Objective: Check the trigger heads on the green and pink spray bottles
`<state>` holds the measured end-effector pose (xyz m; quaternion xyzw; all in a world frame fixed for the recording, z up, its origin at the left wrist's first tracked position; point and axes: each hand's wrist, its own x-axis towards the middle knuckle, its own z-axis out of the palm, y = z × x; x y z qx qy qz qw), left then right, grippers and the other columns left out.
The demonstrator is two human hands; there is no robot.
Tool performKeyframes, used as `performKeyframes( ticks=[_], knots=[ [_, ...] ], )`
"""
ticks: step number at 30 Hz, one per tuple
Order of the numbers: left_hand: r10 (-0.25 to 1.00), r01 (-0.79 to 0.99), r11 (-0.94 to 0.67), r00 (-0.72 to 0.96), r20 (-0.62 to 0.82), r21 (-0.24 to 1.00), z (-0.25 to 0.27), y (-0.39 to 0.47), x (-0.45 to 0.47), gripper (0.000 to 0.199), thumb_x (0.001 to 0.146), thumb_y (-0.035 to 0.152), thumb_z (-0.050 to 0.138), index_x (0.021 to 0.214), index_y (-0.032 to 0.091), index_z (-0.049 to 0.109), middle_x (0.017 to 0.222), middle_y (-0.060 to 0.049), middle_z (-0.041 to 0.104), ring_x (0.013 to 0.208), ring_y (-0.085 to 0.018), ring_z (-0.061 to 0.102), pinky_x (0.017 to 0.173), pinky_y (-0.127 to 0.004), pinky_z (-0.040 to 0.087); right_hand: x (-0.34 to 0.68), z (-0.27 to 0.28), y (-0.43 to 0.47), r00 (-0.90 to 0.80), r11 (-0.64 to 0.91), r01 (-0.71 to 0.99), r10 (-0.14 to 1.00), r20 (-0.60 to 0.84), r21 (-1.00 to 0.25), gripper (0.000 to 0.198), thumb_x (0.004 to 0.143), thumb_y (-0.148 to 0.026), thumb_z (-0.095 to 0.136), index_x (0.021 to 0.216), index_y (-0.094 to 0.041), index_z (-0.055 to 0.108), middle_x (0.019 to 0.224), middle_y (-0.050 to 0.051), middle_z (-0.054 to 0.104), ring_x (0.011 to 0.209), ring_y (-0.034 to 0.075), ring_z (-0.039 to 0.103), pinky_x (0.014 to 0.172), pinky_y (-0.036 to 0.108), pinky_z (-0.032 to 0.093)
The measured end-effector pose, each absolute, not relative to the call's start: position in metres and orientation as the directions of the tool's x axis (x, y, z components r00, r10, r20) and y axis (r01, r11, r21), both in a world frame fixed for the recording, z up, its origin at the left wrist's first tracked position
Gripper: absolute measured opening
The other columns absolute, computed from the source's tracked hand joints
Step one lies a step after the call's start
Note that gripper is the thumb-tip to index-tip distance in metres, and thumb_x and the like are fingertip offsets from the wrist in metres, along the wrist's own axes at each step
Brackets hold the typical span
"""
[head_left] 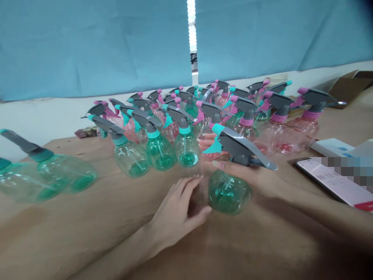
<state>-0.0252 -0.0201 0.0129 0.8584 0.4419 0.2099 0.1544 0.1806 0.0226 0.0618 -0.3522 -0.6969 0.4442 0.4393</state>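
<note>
A green spray bottle (229, 194) with a grey and teal trigger head stands in front of me. My right hand (259, 175) is around its neck, the thumb across the front and the fingers behind the trigger; the collar is hidden. The left hand (180, 206) is just left of this bottle, palm facing it, with fingers and thumb apart and nothing between them. Close beyond my hands is another green spray bottle (188, 151) with a teal collar. A little liquid or green tint shows low in the bottles.
Several green and pink spray bottles (278, 132) crowd the back of the wooden table (122, 229). At the left, green bottles (67, 171) stand apart. A phone (323, 179) and a white box (332, 147) lie at the right, with a cardboard box (346, 87) behind.
</note>
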Motion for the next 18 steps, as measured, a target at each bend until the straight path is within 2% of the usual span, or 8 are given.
performKeyframes(
  ticks=[4,9,13,15,18],
  knots=[
    [0.816,0.647,-0.572,0.512,0.269,0.504,0.022,-0.03,-0.022,0.064,0.083,0.04,0.063,0.135,0.025,0.028,0.131,-0.011,0.045,0.12,-0.029,0.045,0.098,-0.047,0.04,0.164,0.065,0.015,-0.384,0.382,0.075,0.864,0.327,-0.921,0.036,0.081,-0.03,0.061,0.115,-0.027,0.049,0.099,0.001,0.063,0.08,0.017,0.061,0.079,0.037,0.05],
    [0.833,0.653,-0.553,0.403,0.38,0.518,0.033,-0.048,-0.031,0.077,0.079,0.045,0.067,0.138,0.023,0.023,0.133,-0.013,0.041,0.124,-0.032,0.039,0.101,-0.049,0.036,0.122,0.07,0.003,-0.381,0.482,0.124,0.83,0.407,-0.867,0.029,0.078,-0.039,0.063,0.102,-0.026,0.055,0.086,-0.001,0.061,0.072,0.015,0.057,0.065,0.03,0.048],
    [0.842,0.715,-0.496,0.257,0.475,0.493,0.036,-0.065,-0.055,0.057,0.084,0.043,0.061,0.129,0.023,0.034,0.124,-0.012,0.048,0.118,-0.032,0.045,0.095,-0.05,0.042,0.076,0.07,-0.003,-0.452,0.515,-0.008,0.763,0.462,-0.857,0.03,0.074,-0.043,0.066,0.092,-0.023,0.054,0.073,-0.003,0.056,0.063,0.013,0.052,0.055,0.027,0.044],
    [0.828,0.761,-0.469,0.203,0.522,0.449,0.037,-0.072,-0.073,0.049,0.085,0.04,0.06,0.125,0.025,0.036,0.118,-0.01,0.052,0.113,-0.032,0.05,0.091,-0.049,0.045,0.052,0.071,-0.002,-0.493,0.527,-0.063,0.722,0.485,-0.848,0.03,0.074,-0.04,0.066,0.095,-0.022,0.054,0.077,-0.002,0.056,0.067,0.013,0.054,0.059,0.028,0.045],
    [0.798,0.833,-0.417,0.143,0.585,0.365,0.038,-0.075,-0.106,0.049,0.083,0.041,0.063,0.123,0.028,0.038,0.119,-0.007,0.052,0.111,-0.031,0.051,0.092,-0.047,0.045,0.023,0.076,0.004,-0.571,0.616,-0.05,0.628,0.528,-0.786,0.03,0.072,-0.038,0.068,0.092,-0.019,0.055,0.084,0.001,0.058,0.076,0.016,0.056,0.069,0.031,0.046]
  ],
)
